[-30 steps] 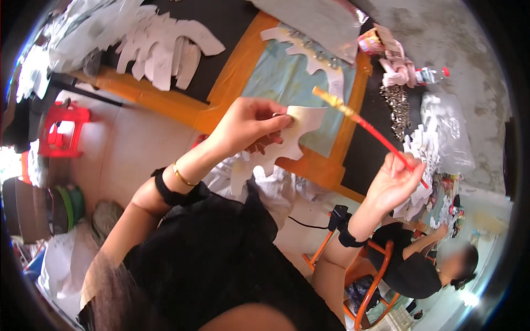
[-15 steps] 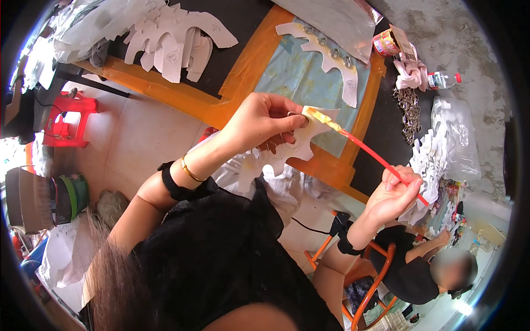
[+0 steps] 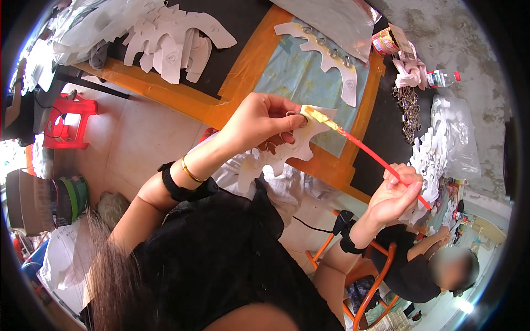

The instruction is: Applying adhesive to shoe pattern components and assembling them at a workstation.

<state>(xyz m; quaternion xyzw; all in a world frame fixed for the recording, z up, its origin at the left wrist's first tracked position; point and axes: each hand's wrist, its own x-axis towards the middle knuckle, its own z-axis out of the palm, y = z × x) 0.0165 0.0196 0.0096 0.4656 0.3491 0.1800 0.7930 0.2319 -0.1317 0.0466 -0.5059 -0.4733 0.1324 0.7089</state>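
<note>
My left hand [image 3: 269, 122] pinches a white, scallop-edged cut-out piece [image 3: 287, 153] above the table's near edge. Metal rings show around its fingers, one ring [image 3: 297, 115] close to the thumb. My right hand [image 3: 396, 192] is closed around a thin red glue brush [image 3: 371, 153]. The brush's tip, caked in yellow, touches the upper corner of the piece beside my left fingertips. On the blue sheet beyond lies a similar white piece [image 3: 317, 48] fitted with several metal rings.
A pile of white cut-outs [image 3: 171, 47] covers the far left of the table. At the right lie a heap of metal hardware [image 3: 408, 113], more white pieces [image 3: 429, 157] and a bottle [image 3: 441, 79]. A co-worker [image 3: 419, 259] sits at the lower right. A red stool [image 3: 72, 121] stands left.
The brush tip has shifted very slightly left along the corner of the piece. Both hands keep their grips and are otherwise almost still.
</note>
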